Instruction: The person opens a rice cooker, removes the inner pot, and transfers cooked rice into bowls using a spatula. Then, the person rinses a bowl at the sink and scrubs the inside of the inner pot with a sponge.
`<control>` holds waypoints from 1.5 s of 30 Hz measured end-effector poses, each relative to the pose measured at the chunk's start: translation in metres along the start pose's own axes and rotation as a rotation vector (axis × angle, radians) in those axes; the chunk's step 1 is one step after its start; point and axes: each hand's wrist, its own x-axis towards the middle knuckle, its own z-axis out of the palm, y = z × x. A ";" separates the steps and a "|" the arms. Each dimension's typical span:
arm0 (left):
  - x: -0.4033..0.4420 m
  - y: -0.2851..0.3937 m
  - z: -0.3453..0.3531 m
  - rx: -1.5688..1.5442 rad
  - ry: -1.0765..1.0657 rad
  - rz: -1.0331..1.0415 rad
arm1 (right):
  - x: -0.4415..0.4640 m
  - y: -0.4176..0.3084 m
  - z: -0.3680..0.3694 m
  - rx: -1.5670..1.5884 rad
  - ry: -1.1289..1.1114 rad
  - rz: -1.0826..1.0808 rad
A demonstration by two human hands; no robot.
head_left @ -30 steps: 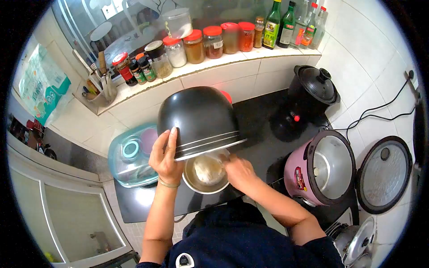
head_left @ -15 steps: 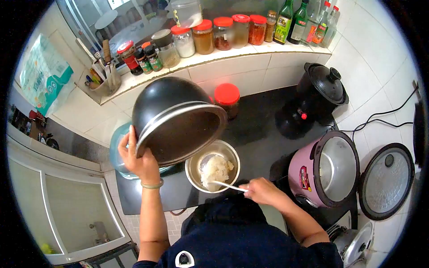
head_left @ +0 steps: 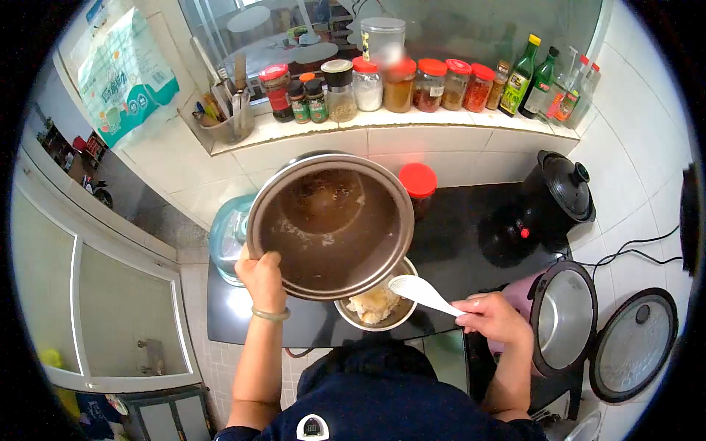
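Observation:
My left hand (head_left: 263, 281) grips the rim of a dark rice cooker inner pot (head_left: 331, 220), tilted so its inside faces me; a few pale bits cling to the bottom. Below the pot's near edge stands a steel bowl (head_left: 406, 317), partly covered by it, with cooked rice (head_left: 373, 303) inside. In my right hand (head_left: 491, 316) is a white rice paddle (head_left: 423, 294), held by its handle, its blade above the bowl's right side.
A pink rice cooker (head_left: 518, 301) with its lid (head_left: 634, 344) open stands at the right. Behind it is a black lidded pot (head_left: 562, 184). A red-lidded jar (head_left: 419, 184) stands behind the bowl. Jars and bottles line the ledge (head_left: 397, 125). A teal container (head_left: 232, 228) is at the left.
The inner pot has tipped so its inside now faces me. The paddle has lifted out of the rice and risen beside the pot's rim. The camera view has shifted.

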 end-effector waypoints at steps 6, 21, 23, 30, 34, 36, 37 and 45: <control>-0.004 -0.006 0.015 0.034 -0.040 0.154 | 0.019 -0.068 0.032 -0.321 0.325 -0.380; -0.027 -0.011 0.042 0.026 -0.423 -0.172 | 0.054 -0.086 0.050 -1.005 0.463 0.002; -0.030 -0.007 0.044 0.050 -0.431 -0.168 | 0.054 -0.086 0.053 -1.007 0.381 0.053; -0.043 0.006 0.053 0.123 -0.580 0.041 | 0.073 -0.075 0.073 -0.818 0.066 0.095; -0.048 0.014 0.055 0.133 -0.574 -0.032 | 0.069 -0.084 0.070 -0.290 -0.147 0.251; -0.042 0.001 0.050 0.104 -0.554 -0.098 | 0.066 -0.084 0.065 -0.342 -0.062 0.182; -0.040 -0.003 0.049 0.071 -0.529 -0.165 | 0.065 -0.082 0.064 -0.400 0.021 0.113; -0.047 0.003 0.049 -0.011 -0.566 -0.195 | 0.071 -0.079 0.064 -0.492 0.093 0.119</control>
